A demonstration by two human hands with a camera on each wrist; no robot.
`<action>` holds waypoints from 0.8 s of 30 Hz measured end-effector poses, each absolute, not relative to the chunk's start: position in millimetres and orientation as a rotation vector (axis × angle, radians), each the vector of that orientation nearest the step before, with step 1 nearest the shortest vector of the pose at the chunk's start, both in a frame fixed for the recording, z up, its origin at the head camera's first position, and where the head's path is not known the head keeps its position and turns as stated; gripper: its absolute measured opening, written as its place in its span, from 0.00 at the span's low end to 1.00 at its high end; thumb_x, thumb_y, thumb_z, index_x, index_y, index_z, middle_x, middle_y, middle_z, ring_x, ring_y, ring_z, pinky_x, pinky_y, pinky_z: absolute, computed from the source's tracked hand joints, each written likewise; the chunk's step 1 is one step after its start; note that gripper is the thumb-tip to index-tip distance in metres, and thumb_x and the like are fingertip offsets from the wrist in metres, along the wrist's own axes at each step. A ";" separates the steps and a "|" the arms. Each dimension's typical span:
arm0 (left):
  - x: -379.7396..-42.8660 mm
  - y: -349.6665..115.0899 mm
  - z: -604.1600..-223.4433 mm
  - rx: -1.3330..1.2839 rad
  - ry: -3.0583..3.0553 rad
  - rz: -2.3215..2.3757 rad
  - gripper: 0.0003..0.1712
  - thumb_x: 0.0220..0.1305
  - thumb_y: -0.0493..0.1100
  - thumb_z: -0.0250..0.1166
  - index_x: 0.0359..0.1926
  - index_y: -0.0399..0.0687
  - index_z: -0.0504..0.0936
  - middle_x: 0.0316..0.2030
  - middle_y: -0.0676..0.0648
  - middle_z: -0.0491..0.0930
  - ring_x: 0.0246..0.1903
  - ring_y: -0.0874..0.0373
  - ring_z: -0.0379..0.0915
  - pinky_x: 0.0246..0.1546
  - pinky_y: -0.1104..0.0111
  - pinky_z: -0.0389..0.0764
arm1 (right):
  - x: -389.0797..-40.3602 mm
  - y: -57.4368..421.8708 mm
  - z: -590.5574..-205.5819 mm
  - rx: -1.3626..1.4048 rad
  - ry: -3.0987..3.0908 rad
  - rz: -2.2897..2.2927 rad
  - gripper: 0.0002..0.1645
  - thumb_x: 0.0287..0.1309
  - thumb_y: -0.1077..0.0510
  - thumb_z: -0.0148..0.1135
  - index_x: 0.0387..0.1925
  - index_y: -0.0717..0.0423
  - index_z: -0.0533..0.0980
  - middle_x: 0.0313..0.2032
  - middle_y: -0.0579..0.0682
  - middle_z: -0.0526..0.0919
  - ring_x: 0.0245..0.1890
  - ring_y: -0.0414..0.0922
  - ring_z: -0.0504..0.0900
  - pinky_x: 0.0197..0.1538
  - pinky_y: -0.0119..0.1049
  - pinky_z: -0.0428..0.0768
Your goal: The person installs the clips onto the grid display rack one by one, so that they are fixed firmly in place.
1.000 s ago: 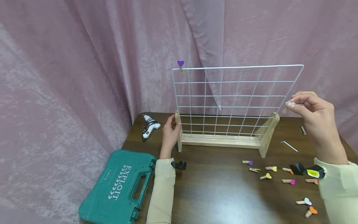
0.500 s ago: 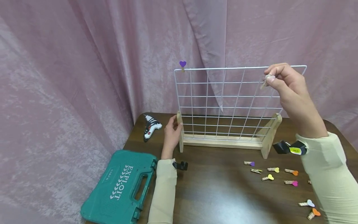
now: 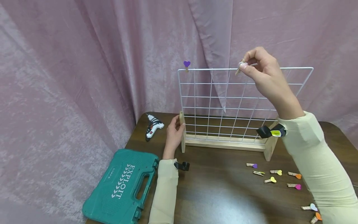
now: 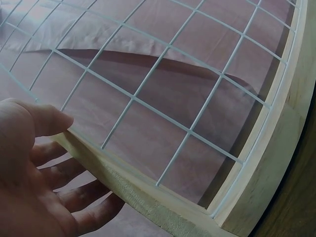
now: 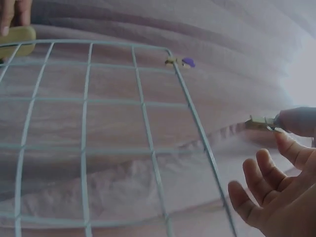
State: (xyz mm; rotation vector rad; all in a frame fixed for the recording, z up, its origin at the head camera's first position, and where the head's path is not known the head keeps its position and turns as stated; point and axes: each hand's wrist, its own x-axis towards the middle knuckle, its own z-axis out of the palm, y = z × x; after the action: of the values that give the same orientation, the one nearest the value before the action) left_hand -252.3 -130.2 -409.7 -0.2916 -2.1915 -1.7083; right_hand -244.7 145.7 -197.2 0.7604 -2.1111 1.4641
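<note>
My right hand (image 3: 267, 74) pinches a small wooden clothespin (image 3: 239, 69) with a white heart between thumb and index finger. In the head view it is near the top bar of the white wire grid (image 3: 218, 69); the right wrist view shows this clothespin (image 5: 260, 123) apart from the wire. My left hand (image 3: 174, 135) holds the left side piece of the wooden stand (image 3: 223, 143), thumb on one face and fingers on the other, as the left wrist view of that side piece (image 4: 118, 180) shows. A purple heart clothespin (image 3: 186, 64) is clipped at the grid's top left corner.
Several heart clothespins lie at the right front, among them a purple one (image 3: 251, 165), a pink one (image 3: 294, 186) and a white one (image 3: 309, 207). A green tool case (image 3: 120, 183) and a glue gun (image 3: 153, 126) lie on the left. Pink curtain (image 3: 156, 46) hangs behind.
My right hand has moved left and up with the white heart clothespin, from beside the grid's right edge to near its top bar. The left hand keeps its hold on the stand.
</note>
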 end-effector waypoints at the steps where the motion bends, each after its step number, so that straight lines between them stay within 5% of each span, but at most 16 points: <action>1: -251.5 -129.8 -408.8 -0.296 -2.189 -1.708 0.22 0.64 0.31 0.55 0.59 0.33 0.67 0.52 0.34 0.73 0.50 0.43 0.72 0.49 0.58 0.75 | -246.2 141.8 -194.4 0.755 -2.121 1.435 0.06 0.60 0.63 0.55 0.36 0.63 0.71 0.37 0.48 0.71 0.40 0.43 0.70 0.43 0.32 0.68; 24: -249.2 -129.3 -412.1 -0.273 -2.211 -1.706 0.23 0.65 0.31 0.54 0.60 0.32 0.66 0.53 0.34 0.72 0.51 0.43 0.71 0.50 0.58 0.75 | -280.7 84.5 -174.8 0.811 -2.333 1.095 0.08 0.60 0.58 0.56 0.35 0.59 0.70 0.43 0.45 0.65 0.50 0.43 0.58 0.52 0.42 0.58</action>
State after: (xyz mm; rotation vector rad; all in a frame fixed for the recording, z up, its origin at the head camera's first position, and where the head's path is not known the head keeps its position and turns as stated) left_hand -249.2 -129.3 -412.1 -0.2734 -2.2114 -1.7064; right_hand -280.7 84.5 -174.8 0.8108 -2.3331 1.0949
